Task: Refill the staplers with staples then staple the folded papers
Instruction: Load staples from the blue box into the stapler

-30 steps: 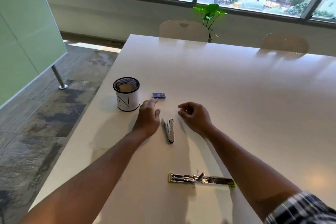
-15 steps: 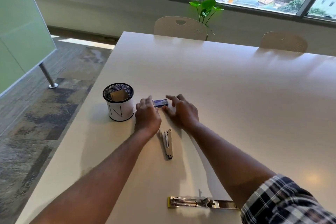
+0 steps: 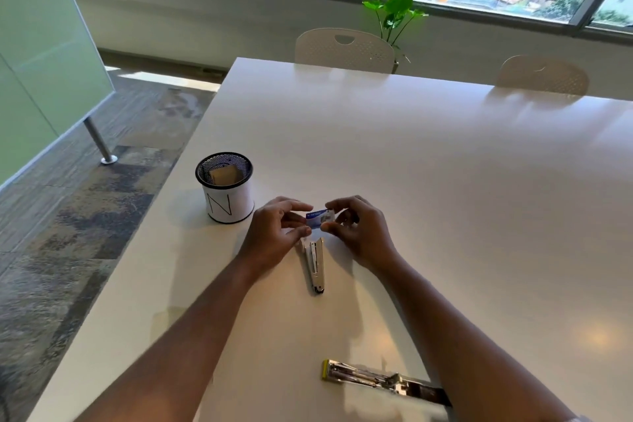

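A small blue staple box is lifted just above the white table. My left hand pinches its left end and my right hand pinches its right end. Right under them a small silver stapler lies on the table, its length running toward me. A second stapler, swung fully open with a yellow end, lies flat near the table's front edge, partly behind my right forearm. Folded paper sits inside a black mesh cup.
The mesh cup, wrapped in white paper marked N, stands left of my hands near the table's left edge. Two pale chairs and a green plant stand beyond the far edge. A glass board on a metal leg stands at the left.
Both hands reached forward to the staple box, took hold of it from either side and lifted it off the table toward me, above the small stapler.
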`<state>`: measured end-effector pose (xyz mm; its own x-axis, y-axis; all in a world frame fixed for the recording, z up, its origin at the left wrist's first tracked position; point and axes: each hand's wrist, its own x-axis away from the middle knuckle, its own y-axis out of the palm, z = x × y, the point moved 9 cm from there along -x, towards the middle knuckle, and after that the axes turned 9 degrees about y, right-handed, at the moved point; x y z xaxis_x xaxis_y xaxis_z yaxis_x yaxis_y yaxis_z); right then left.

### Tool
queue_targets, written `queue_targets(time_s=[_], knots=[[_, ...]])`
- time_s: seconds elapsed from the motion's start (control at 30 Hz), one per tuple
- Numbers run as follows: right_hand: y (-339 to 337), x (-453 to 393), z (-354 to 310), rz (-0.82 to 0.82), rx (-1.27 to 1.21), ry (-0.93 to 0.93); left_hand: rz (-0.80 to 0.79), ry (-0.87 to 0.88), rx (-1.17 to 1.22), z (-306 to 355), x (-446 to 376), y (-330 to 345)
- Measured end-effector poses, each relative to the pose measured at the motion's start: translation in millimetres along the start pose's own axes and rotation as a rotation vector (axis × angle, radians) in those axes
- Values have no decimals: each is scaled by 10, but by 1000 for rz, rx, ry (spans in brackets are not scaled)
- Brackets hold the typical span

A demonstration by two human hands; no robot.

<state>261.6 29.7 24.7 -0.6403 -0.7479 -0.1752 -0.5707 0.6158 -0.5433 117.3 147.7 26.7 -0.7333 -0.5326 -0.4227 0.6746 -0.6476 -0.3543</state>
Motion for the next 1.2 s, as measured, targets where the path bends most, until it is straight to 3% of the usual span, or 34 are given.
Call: queue_targets(time_s=[0.23, 0.97, 1.2], knots=[[13, 8, -45, -54, 24, 27, 9, 1, -94, 14, -4, -6], [-119, -12, 59, 117, 59, 106, 81, 44, -257, 75, -30, -123], [-78, 49, -94, 79, 122, -20, 79, 54, -265, 75, -22, -122]])
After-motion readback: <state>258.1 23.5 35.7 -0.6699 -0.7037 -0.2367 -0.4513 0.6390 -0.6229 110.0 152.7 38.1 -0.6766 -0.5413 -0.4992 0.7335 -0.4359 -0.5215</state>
